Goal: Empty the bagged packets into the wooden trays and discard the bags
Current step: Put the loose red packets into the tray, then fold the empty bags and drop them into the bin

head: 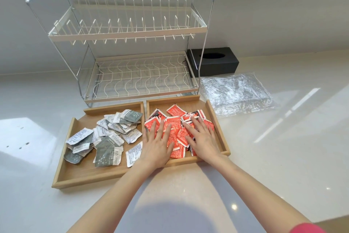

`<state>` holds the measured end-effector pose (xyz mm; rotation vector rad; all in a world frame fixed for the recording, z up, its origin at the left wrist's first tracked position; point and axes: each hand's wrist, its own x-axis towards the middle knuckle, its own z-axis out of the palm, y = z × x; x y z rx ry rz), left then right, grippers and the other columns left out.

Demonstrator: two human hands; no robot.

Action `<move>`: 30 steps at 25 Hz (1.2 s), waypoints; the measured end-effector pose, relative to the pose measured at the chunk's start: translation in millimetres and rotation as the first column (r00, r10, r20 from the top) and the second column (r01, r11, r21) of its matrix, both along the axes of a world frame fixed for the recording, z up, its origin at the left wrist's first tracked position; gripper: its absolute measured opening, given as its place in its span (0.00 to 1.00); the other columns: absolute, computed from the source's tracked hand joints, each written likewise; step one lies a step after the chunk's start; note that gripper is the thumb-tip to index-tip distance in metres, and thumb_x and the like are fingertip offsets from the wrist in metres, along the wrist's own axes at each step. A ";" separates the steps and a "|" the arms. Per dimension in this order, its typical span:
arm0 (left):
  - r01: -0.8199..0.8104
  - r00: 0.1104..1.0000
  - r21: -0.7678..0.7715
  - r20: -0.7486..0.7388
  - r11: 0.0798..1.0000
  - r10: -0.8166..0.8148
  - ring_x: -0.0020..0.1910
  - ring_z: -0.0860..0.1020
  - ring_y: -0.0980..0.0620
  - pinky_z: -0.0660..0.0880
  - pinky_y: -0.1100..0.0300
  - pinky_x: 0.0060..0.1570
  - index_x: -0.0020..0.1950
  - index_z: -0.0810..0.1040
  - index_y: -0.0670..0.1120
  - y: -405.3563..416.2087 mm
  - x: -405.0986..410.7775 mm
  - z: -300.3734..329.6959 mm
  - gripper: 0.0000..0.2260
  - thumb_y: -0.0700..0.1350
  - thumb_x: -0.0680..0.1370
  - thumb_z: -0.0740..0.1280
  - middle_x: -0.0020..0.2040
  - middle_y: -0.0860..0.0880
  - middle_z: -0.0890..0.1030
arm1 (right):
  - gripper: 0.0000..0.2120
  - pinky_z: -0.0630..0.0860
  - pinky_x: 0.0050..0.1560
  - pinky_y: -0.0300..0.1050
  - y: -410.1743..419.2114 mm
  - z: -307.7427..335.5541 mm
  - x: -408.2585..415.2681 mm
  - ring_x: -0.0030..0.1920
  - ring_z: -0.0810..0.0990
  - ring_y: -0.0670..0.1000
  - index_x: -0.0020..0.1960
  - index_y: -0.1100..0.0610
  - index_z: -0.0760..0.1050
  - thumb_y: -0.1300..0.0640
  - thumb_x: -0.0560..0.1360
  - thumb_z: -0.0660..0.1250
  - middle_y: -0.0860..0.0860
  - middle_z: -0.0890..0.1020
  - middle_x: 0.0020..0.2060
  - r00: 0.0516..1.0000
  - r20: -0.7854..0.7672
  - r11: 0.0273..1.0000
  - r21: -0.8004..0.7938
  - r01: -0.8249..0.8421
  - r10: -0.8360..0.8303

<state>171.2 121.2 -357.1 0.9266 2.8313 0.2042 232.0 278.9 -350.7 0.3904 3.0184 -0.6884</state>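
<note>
From the head camera, two wooden trays sit side by side on the pale table (pixel 283 157), in front of a wire dish rack (pixel 132 43). The left tray (pixel 75 181) holds loose grey and white packets (pixel 105 136); the right tray (pixel 215 117) holds a heap of red packets (pixel 174 128). Both hands lie flat on the red heap with fingers spread wide, gripping nothing: the left hand (pixel 158 145) near the tray's left wall, the right hand (pixel 202 138) towards its right side. The clear plastic bags (pixel 236 93) lie crumpled on the table to the right of the rack, beside a black tissue box (pixel 215 60), not yet discarded. The packets look emptied out, so the hands seem to be levelling the pile. The risk: a firm sideways sweep could push slippery packets over the low rim, or across into the neighbouring tray, mixing the two kinds
</note>
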 end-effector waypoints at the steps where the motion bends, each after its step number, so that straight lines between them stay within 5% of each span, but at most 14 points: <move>1: -0.003 1.000 0.016 0.014 1.000 0.003 0.74 0.37 0.45 0.34 0.44 0.70 0.74 0.42 0.51 0.8 -0.9 2.5 0.27 0.56 0.78 0.48 0.77 0.47 0.43 | 0.22 0.44 0.73 0.54 1.0 1.9 -0.3 0.75 0.45 0.48 0.71 0.42 0.57 0.49 0.78 0.55 0.46 0.52 0.75 1.000 -0.004 1.000 -0.006 -0.008 0.008; 14: -0.043 0.999 0.151 -0.001 0.988 0.044 0.74 0.39 0.43 0.37 0.44 0.71 0.74 0.45 0.51 48.7 24.1 44.0 0.27 0.56 0.78 0.51 0.77 0.46 0.45 | 0.27 0.46 0.73 0.53 44.1 40.8 21.7 0.75 0.44 0.50 0.72 0.45 0.55 0.47 0.76 0.59 0.49 0.48 0.76 0.988 -0.144 0.998 -0.019 -0.053 0.049; 30: -0.148 0.986 0.251 0.114 0.957 0.123 0.75 0.43 0.45 0.44 0.48 0.72 0.74 0.46 0.48 199.2 67.7 50.9 0.28 0.54 0.78 0.54 0.77 0.45 0.46 | 0.27 0.40 0.73 0.54 209.2 50.8 60.3 0.75 0.42 0.50 0.73 0.46 0.53 0.48 0.76 0.58 0.48 0.46 0.76 0.997 -0.009 0.996 0.030 -0.081 0.082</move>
